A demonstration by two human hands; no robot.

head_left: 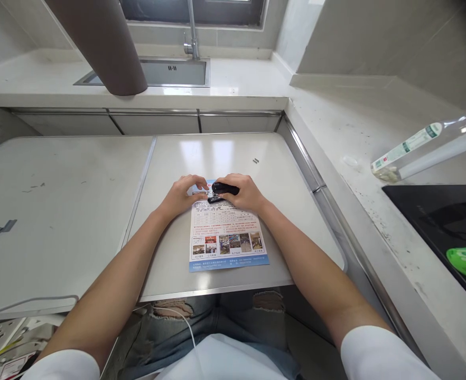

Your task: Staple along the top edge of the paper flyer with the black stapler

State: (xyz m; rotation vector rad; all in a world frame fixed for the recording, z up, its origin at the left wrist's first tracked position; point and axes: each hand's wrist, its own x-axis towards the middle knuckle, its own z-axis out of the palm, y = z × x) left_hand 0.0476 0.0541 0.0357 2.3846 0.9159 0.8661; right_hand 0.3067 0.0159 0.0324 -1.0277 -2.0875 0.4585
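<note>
Over the leaflet's [225, 216] far end, right hand [247, 193] grips black stapler [223, 188], mouth pointing left; left hand [179, 196] curled just beside it, can't tell if pinching anything. Possible nipped fingertip if right squeezes early; leaflet might slip, seemingly unpinned.

Flyer [227, 228] on table [169, 253], sink [179, 77] behind, bottle [435, 142] at right

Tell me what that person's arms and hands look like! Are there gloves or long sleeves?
No gloves: the left hand and right hand are both uncovered. The left sleeve and right sleeve are short, plain and white, so both forearms are bare. I see no watch or bracelet at either wrist, and no markings on the sleeves.
</note>
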